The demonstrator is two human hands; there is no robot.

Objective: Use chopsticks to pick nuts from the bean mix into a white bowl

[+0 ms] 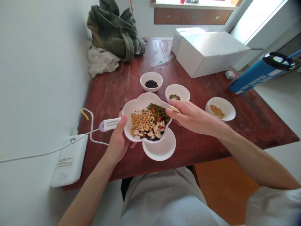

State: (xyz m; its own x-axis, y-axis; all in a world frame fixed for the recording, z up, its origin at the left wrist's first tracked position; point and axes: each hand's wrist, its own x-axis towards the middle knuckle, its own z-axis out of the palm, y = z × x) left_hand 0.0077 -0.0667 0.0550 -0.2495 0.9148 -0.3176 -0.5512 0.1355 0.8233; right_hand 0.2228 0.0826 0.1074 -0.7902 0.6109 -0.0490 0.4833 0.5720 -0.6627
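Flower-shaped white ceramic bowl (138, 108) of mixed beans and seeds sits lifted above an empty white dish (162, 149) at the near edge of the red wooden table (235, 131); left hand (118, 139) cups its rim from below, thumb over the edge; right hand (190, 116) pinches a pale sliver (175, 109) over the green beans; best kept level, picking one seed at a time; both forearms reach in, wrists low.

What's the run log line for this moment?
left hand: holds flower-shaped bowl of mixed beans | right hand: pinches pale seed at bowl rim | empty bowl: beneath
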